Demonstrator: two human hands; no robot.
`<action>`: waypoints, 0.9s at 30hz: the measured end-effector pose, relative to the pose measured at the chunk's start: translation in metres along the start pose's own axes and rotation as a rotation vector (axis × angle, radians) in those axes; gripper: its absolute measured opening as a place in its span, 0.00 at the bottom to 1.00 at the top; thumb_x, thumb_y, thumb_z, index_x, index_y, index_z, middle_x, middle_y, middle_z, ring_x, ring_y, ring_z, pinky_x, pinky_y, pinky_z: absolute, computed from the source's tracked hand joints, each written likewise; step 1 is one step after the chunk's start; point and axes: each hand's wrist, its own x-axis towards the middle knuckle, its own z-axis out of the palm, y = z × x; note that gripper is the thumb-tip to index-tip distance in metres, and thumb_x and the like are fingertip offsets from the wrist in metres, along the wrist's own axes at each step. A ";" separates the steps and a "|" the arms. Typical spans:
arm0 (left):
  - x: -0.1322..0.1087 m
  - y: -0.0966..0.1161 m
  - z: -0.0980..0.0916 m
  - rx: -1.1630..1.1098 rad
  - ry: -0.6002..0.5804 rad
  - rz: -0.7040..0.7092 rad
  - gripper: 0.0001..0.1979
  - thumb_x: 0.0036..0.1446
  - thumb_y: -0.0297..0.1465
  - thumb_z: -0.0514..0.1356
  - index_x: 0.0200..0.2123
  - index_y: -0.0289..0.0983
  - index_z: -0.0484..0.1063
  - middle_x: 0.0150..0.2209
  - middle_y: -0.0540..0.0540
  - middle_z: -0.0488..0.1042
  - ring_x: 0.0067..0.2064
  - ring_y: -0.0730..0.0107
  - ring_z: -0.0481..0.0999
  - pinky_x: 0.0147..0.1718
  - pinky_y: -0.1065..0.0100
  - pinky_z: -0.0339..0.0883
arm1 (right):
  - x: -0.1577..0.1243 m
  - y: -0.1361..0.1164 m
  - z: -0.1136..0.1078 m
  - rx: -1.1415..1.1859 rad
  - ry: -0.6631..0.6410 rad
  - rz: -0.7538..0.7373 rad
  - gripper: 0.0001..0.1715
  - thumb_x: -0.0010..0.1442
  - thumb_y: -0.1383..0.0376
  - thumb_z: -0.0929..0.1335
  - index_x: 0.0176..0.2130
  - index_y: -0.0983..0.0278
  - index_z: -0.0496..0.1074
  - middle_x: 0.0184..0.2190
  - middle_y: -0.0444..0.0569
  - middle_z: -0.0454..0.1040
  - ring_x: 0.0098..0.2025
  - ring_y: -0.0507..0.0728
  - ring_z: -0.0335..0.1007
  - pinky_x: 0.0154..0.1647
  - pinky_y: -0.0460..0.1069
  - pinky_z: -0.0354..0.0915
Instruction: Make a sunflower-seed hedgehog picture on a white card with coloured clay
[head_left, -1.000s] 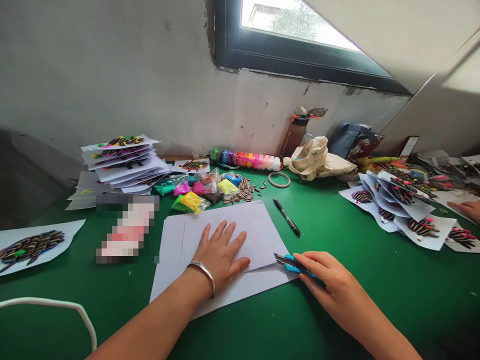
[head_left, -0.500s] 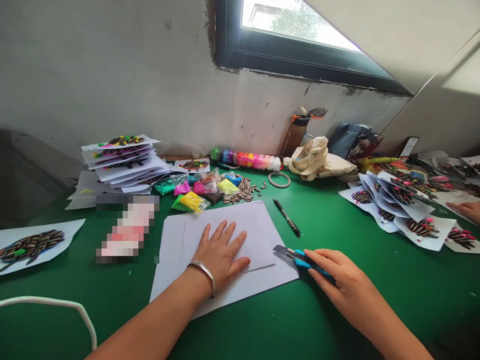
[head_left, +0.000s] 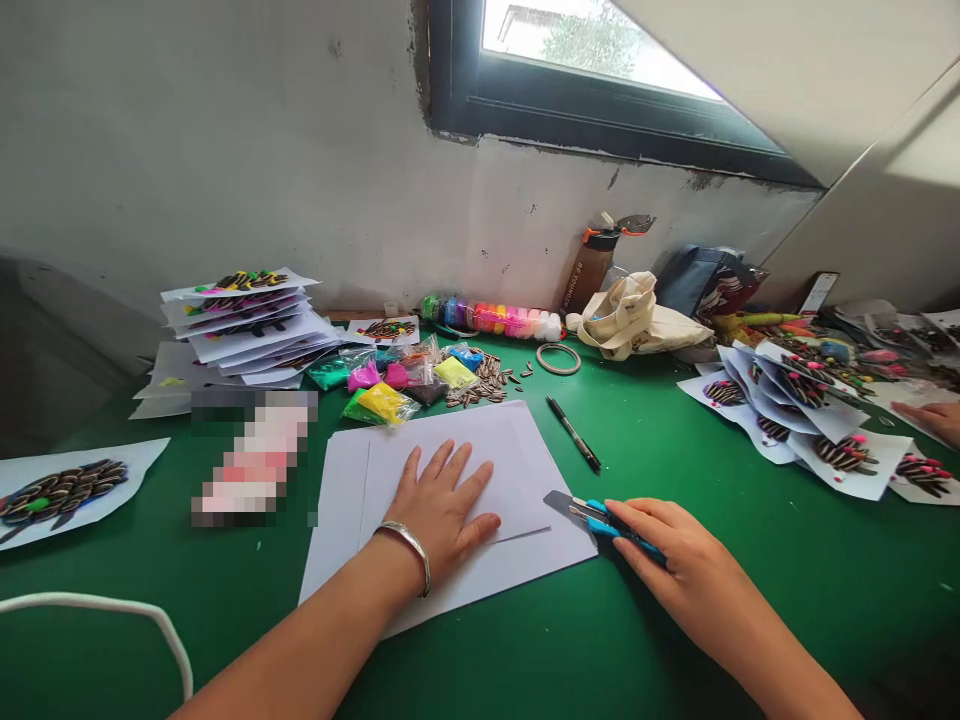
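Observation:
My left hand [head_left: 444, 500] lies flat with spread fingers on a smaller white sheet [head_left: 514, 490], which rests on larger white paper [head_left: 465, 600]. A silver bracelet circles that wrist. In my right hand [head_left: 667, 550] is a blue utility knife [head_left: 600, 518], gripped by its handle. Its blade is out and points left, over the right part of the paper. Whether the blade touches the sheet I cannot tell. A black pen [head_left: 574, 435] lies just beyond the paper's right edge.
Behind the paper are bags of coloured clay [head_left: 386, 403] and loose sunflower seeds [head_left: 491, 380]. Stacked seed-decorated sheets [head_left: 240, 335] stand back left, others [head_left: 810, 410] lie right. A tape roll [head_left: 559, 359], cloth bag [head_left: 637, 320] and bottle [head_left: 589, 270] sit behind. Another person's hand [head_left: 930, 418] shows far right.
My right hand and the utility knife have shifted very slightly to the left. My left hand stays in place on the paper.

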 end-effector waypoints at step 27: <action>-0.001 0.001 -0.001 0.006 -0.010 -0.015 0.29 0.60 0.50 0.45 0.62 0.49 0.53 0.66 0.42 0.48 0.66 0.51 0.42 0.59 0.38 0.33 | 0.002 -0.012 0.000 0.174 -0.146 -0.053 0.18 0.64 0.62 0.60 0.53 0.56 0.67 0.48 0.50 0.69 0.49 0.58 0.65 0.49 0.53 0.67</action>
